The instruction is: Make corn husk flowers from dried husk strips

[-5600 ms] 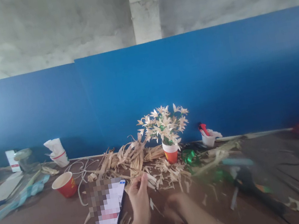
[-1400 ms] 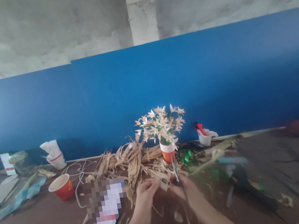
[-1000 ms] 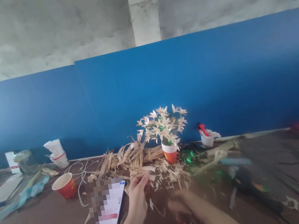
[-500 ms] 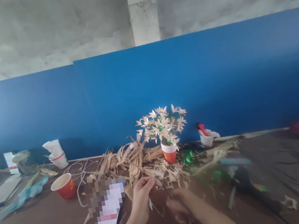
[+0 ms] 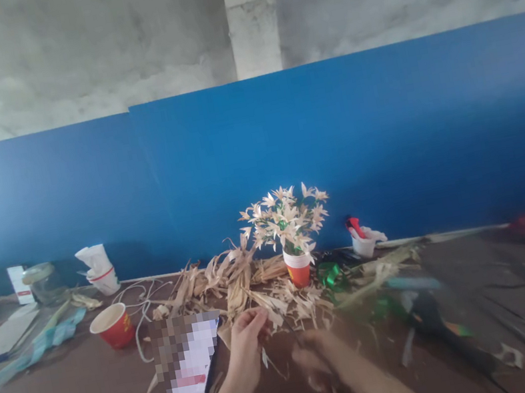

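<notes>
My left hand [image 5: 249, 335] is closed, thumb and fingertips pinched together on a pale piece of dried corn husk [image 5: 275, 308]. To its right my right hand [image 5: 318, 356], smeared by motion, is wrapped round a dark, slim tool that looks like a pair of scissors [image 5: 291, 330]. The tip of this tool points up and left towards the husk; whether they touch I cannot tell. Just beyond the hands stands a red and white paper cup [image 5: 299, 274] holding a bunch of cream husk flowers [image 5: 286, 216] with green stems. Husk scraps [image 5: 304, 304] lie around its base.
A phone [image 5: 195, 364] lies left of my left hand, near a red paper cup [image 5: 113, 328] and a white cable [image 5: 144, 298]. Dried husks [image 5: 228, 277] are heaped behind. A white cup [image 5: 363, 245] and a dark, blurred tool [image 5: 437, 321] lie to the right. A blue partition [image 5: 359, 139] closes the back.
My left hand has shifted slightly left, so a little more space shows between its fingertips and the scissors. My right hand stays in nearly the same place.
</notes>
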`<state>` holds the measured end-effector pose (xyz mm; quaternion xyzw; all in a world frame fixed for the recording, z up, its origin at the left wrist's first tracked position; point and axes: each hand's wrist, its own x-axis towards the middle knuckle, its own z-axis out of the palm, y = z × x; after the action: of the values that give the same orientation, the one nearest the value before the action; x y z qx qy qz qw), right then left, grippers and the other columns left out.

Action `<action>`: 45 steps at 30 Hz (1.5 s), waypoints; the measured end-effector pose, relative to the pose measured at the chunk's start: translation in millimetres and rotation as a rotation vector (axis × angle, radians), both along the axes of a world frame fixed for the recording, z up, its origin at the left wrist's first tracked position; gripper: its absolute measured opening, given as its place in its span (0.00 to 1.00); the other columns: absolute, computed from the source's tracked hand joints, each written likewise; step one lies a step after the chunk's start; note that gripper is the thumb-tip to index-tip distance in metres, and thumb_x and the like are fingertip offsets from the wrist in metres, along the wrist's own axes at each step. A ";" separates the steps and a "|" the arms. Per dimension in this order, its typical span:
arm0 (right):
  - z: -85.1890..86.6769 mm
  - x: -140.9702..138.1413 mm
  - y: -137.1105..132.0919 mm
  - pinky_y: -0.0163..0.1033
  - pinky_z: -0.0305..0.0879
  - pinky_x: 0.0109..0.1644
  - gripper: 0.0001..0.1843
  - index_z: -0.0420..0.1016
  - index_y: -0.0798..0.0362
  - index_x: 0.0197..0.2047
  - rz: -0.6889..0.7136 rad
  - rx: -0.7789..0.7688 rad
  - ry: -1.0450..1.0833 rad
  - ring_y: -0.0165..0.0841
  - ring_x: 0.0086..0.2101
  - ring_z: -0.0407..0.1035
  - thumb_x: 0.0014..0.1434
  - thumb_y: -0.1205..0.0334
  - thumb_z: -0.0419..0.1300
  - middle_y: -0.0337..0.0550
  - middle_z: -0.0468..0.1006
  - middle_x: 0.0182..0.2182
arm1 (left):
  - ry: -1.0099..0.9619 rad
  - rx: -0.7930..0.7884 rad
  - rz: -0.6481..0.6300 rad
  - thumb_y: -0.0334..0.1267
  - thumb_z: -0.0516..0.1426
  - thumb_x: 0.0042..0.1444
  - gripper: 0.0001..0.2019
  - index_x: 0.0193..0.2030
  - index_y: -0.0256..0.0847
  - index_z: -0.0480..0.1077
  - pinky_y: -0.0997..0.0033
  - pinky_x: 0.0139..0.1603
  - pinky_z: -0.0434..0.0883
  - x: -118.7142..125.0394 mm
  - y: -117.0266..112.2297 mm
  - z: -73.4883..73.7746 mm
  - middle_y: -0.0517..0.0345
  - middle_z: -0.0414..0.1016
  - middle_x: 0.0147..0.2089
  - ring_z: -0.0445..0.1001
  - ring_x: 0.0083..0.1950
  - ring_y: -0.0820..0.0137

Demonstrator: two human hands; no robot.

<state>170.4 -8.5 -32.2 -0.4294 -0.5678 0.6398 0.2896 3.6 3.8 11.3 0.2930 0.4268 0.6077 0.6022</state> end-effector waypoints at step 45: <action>5.7 4.1 -0.3 0.28 0.42 0.12 0.30 0.68 0.56 0.26 -0.009 0.024 0.063 0.20 0.11 0.49 0.44 0.33 0.57 0.29 0.60 0.12 | 0.160 0.014 -0.033 0.43 0.67 0.35 0.14 0.22 0.33 0.73 0.82 0.20 0.58 -10.3 7.1 -6.0 0.60 0.69 0.18 0.62 0.18 0.80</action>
<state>174.5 -8.8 -26.4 -0.4082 -0.5639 0.6448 0.3156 -6.7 10.9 5.3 0.3520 0.4642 0.5753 0.5742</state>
